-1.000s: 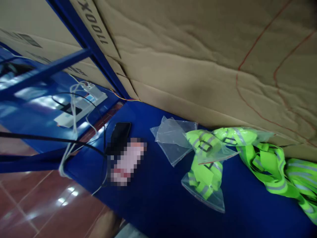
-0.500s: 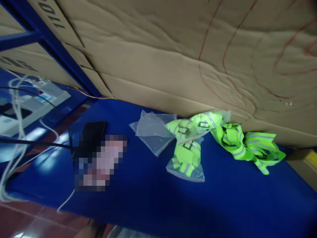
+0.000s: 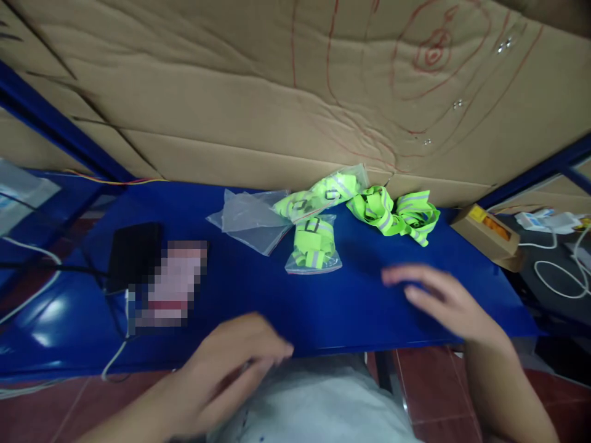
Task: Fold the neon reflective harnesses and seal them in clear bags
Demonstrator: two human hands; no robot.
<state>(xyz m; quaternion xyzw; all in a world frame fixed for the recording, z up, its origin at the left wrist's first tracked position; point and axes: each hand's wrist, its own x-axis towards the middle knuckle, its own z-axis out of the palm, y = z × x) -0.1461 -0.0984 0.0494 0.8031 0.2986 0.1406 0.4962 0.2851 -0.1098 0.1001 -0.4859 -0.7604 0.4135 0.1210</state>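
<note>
My right hand (image 3: 441, 298) hovers over the right part of the blue table (image 3: 360, 314), thumb and fingers apart with nothing in them. Near the front edge, my left hand (image 3: 242, 347) has loosely bent fingers, its thumb apart from them, and no object shows in it. Both hands are slightly blurred. Beyond them, loose neon-yellow reflective straps (image 3: 392, 212) lie in a tangle. Left of these, one clear bag of folded straps (image 3: 321, 194) lies behind another bag of straps (image 3: 314, 246). Flat clear plastic bags (image 3: 252, 218) lie partly under the rear one.
Cardboard (image 3: 221, 92) stands along the table's back. At left are a black flat object (image 3: 133, 252), a pixelated item (image 3: 175, 283) and cables. A small open cardboard box (image 3: 487, 240) sits at the right end, beside white cables (image 3: 558, 280).
The view has swung right and levelled, bringing the right end of the table into sight. Both my hands have come into view over the table's front. The straps and bags appear unmoved.
</note>
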